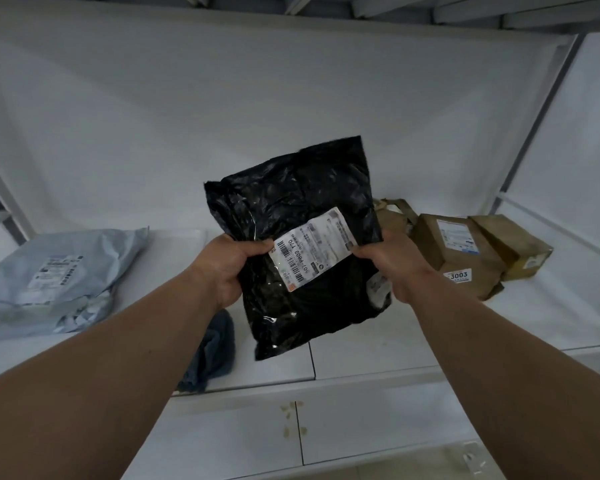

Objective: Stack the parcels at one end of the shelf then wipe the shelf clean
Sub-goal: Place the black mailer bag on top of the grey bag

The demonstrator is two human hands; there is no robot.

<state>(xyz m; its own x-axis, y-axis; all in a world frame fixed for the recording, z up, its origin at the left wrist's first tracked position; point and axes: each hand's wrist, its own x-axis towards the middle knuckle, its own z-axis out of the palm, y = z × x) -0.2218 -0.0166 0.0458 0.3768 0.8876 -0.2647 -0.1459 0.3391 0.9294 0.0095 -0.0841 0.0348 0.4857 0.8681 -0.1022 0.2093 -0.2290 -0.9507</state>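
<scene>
White metal shelf (pixel 378 344) with white back wall, upper shelf overhead. Black crinkled plastic mailer bag (pixel 291 216) with white shipping label held up over shelf middle, left hand (pixel 231 268) and right hand (pixel 394 263) both clamped on its side edges. Grey plastic mailer (pixel 49 275) far left, edge cut off. Brown taped paper parcels (pixel 465 254) at right, partly hidden. Dark blue cloth (pixel 212 351) half hidden behind left forearm. Label print unreadable.

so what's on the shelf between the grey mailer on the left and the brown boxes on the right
In the head view, a dark blue cloth lies on the shelf, and the black parcel is held above it by the left hand and right hand.
</scene>
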